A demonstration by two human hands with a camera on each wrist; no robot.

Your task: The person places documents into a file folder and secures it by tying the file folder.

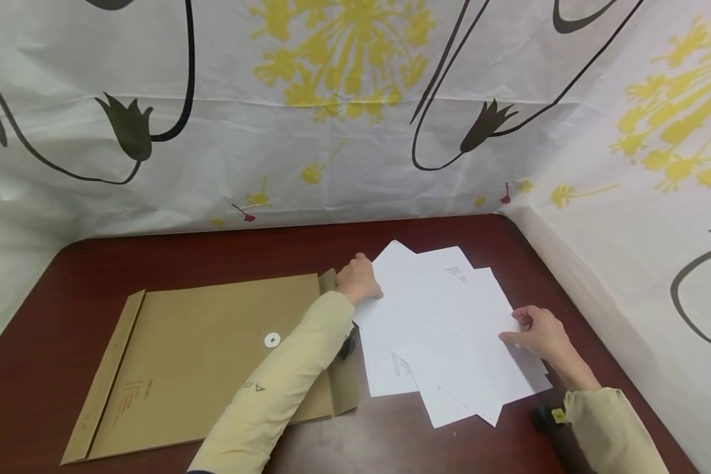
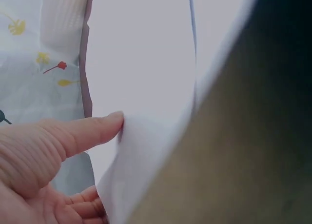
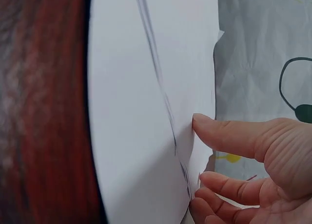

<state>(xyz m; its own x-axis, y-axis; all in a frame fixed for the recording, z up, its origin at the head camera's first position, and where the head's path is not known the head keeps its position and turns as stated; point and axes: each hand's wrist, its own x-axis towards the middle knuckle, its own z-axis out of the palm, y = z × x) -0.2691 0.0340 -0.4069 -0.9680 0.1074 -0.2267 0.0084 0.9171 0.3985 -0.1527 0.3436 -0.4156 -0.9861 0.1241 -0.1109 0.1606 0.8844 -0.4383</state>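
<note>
Left hand [image 1: 357,279] and right hand [image 1: 540,336] pinch fanned white rectangular paper sheets [image 1: 435,319]. Likely gathering; next needs edges squared.

I can't read a single word from my end; all the lettering is too small. Red print [image 1: 133,396] stands in short lines on the brown envelope [image 1: 207,349], near its corner closest to the left edge of the desk [image 1: 24,368]. Among the white sheets [image 1: 432,316] towards the desk's right edge, I see two patches of grey print: one patch [image 1: 457,274] on the side facing the desk's far edge, another [image 1: 401,366] on the side nearer me. On the left sleeve [image 1: 296,349] I make out a small dark triangle-like mark [image 1: 259,387].
</note>
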